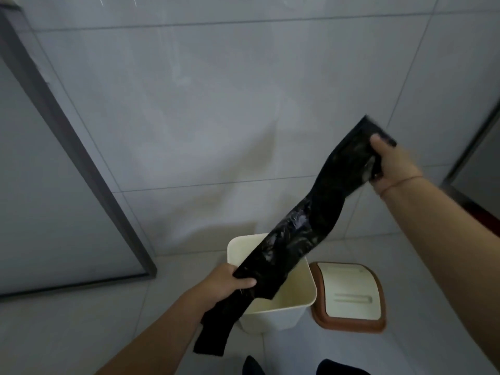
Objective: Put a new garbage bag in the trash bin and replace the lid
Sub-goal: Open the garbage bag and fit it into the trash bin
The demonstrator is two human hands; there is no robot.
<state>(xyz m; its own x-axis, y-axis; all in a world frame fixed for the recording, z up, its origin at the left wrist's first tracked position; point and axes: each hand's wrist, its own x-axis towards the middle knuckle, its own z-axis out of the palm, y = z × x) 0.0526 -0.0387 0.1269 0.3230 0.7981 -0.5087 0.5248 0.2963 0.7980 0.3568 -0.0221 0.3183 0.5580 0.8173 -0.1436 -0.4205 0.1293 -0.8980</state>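
A black garbage bag (305, 220), still folded into a long strip, stretches diagonally between my two hands above the bin. My right hand (392, 165) grips its upper end, raised at the right. My left hand (227, 282) grips it near the lower end, and the tail hangs down below that hand. The cream trash bin (276, 318) stands open on the floor under the bag, with nothing visible inside. Its lid (349, 296), cream with a brown rim, lies flat on the floor just right of the bin.
A tiled wall (216, 104) rises directly behind the bin. A grey-framed panel (54, 185) fills the left side and another dark frame (476, 147) edges the right. My dark shoes (332, 368) show at the bottom of the view.
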